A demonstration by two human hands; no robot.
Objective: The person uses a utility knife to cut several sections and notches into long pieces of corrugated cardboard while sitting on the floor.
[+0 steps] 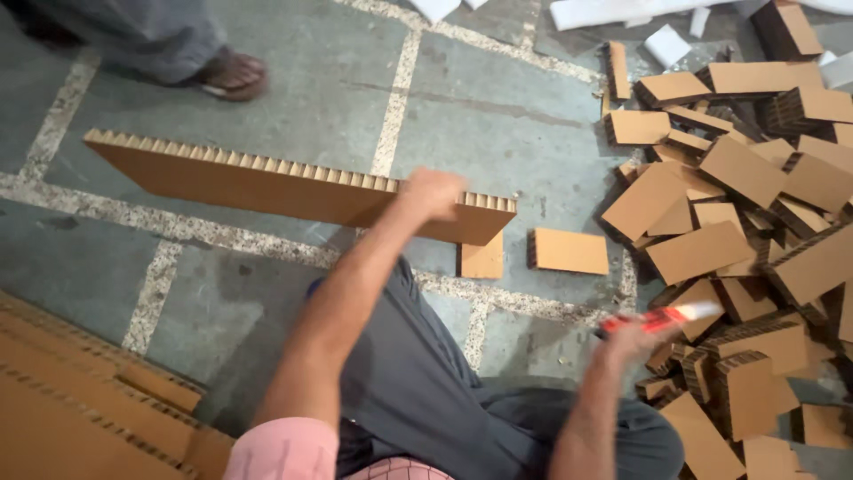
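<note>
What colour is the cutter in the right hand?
Red handle with a pale blade end, blurred; the cutter shows in the head view.

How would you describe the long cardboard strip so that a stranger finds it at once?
Start from the grey tiled floor, left of the big heap of cardboard offcuts. The left hand grips the strip by its top edge. Unlike the short cut blocks, it is one long board with an open honeycomb edge.

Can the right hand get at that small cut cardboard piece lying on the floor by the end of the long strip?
Probably yes. The right hand, gripping a red utility knife, is close to the small cardboard piece, with only bare floor between them. It would have to free its fingers from the knife first.
</note>
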